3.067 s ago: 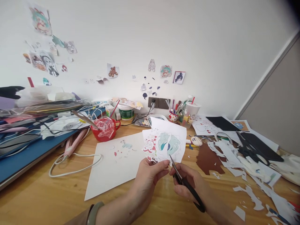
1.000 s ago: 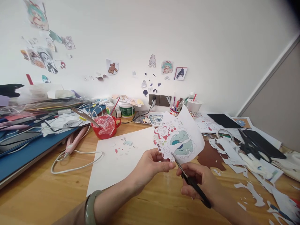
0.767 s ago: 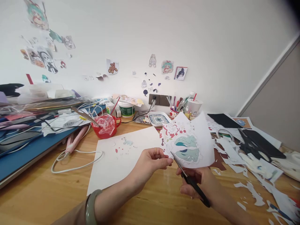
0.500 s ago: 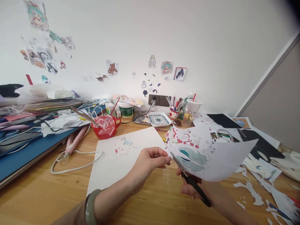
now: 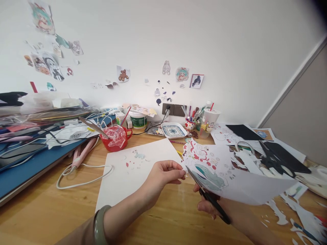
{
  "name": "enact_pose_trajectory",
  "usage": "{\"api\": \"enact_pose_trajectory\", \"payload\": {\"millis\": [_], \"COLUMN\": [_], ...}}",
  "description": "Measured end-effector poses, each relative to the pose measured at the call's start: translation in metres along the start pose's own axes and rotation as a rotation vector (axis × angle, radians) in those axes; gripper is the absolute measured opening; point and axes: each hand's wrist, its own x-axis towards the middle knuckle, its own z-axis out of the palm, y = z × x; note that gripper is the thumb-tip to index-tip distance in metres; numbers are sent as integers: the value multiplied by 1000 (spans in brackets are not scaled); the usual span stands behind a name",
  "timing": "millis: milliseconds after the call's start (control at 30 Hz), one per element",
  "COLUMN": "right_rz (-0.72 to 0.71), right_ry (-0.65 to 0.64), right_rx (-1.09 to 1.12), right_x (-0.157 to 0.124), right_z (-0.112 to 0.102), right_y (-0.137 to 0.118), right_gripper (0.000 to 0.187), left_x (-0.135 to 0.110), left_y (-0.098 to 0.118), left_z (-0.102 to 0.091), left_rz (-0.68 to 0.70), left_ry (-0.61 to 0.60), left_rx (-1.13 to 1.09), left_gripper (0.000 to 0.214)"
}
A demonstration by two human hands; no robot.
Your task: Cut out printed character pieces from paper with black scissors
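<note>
In the head view, the left hand [image 5: 163,174] pinches the near left edge of the printed sheet [image 5: 237,177], holding it almost flat above the bench [image 5: 63,207]. The right hand [image 5: 209,205], half hidden under the paper, has its grip closed around the black scissors [image 5: 207,195]. The blade tips meet the sheet just beside the pinch, so a clean cut likely needs taut paper turned into the blades.

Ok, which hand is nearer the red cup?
Left. The left hand pinches the printed sheet right of the red cup; the right hand holds the scissors farther right, under the sheet.
</note>
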Motion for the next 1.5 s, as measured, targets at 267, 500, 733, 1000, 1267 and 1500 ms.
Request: {"api": "enact_pose_trajectory", "payload": {"millis": [267,500,733,1000,1267,1500], "right_rz": [-90,-91,-76,-29,-43,-62], "right_ry": [-125,-144,-118,-124,-132,-138], "right_rx": [94,92,217,235,382,462], "right_x": [6,2,8,3,2,2], "right_z": [-2,-2,0,1,4,11], "right_y": [20,13,5,8,6,6], "right_gripper": [33,28,19,23,38,39], "left_x": [-1,1,3,6,8,12], "left_y": [6,6,1,-2,0,-2], "left_z": [-1,-3,-5,-8,-9,-10], "left_rz": [-58,-94,-88,-108,-145,-157], "left_ry": [-21,-42,-44,5,44,79], "left_rx": [15,21,66,80,92,83], "left_gripper": [10,9,9,10,12,12]}}
